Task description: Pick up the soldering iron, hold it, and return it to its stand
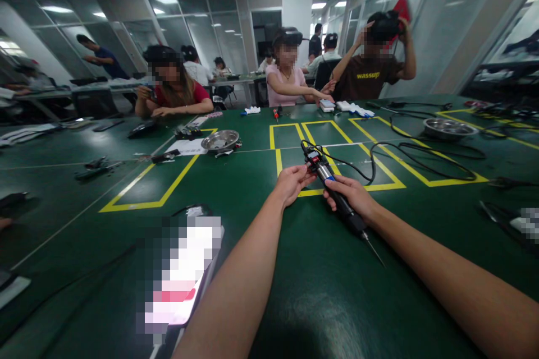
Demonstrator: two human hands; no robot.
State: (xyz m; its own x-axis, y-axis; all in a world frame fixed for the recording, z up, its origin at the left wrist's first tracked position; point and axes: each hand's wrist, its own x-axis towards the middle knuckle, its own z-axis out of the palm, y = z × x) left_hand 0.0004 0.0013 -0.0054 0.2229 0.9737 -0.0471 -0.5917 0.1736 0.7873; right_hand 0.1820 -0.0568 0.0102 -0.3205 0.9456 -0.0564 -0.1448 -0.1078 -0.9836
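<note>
My right hand is wrapped round the black body of an electric screwdriver, held tilted over the green table. Its long thin bit points down and toward me on the right. A blue band and a silver section show above my fingers. At the tool's far end, where the black cable comes out, my left hand pinches at the small black-and-red part. Exactly what those fingertips grip, the cable plug or the tool's end, is too small to make out.
Yellow tape outlines mark the green table. A lit phone lies by my left forearm. Metal bowls stand left and right. Gloves and a red screwdriver lie at the far side, where several people sit.
</note>
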